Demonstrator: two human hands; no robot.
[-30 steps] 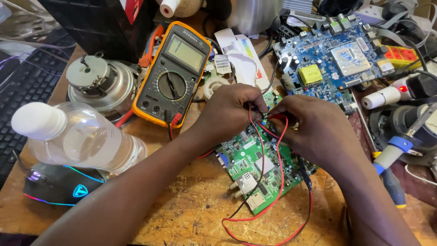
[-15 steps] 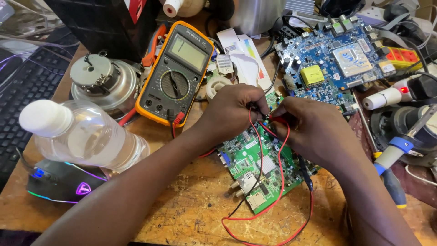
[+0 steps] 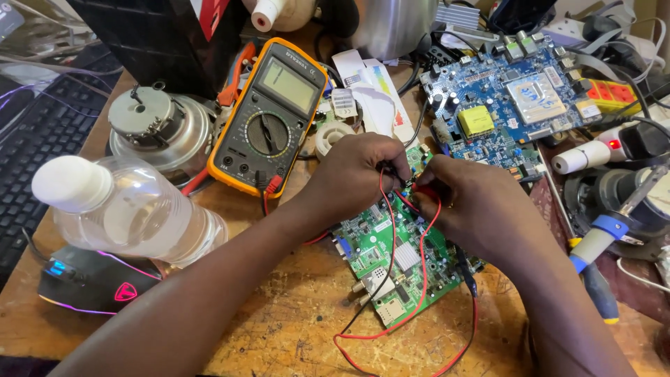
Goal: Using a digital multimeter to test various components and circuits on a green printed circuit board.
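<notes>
I see both hands meeting over the top edge of the green circuit board (image 3: 401, 262), which lies flat on the worn wooden bench (image 3: 279, 335), just below the larger blue circuit board (image 3: 516, 105); my left hand (image 3: 356, 174) curls down with its fingertips pinched on what I take to be the black probe, though the tip itself is hidden under the fingers; my right hand (image 3: 481, 209) pinches the red probe (image 3: 422, 187) between thumb and forefinger, its tip close to the board's upper edge; the red lead (image 3: 419, 279) and black lead (image 3: 387, 258) loop across the green board and down onto the bench; the yellow multimeter (image 3: 272, 115) rests tilted to the upper left, its leads plugged in at the bottom and its dial turned off the upright; I judge the step in hand to be probing two points on the green board; I cannot tell whether either tip is actually touching metal; the next move, as I judge it, calls for holding both tips steady and glancing to the meter's screen; a clear plastic bottle (image 3: 132, 209) and a black mouse (image 3: 91, 283) lie well to the left
</notes>
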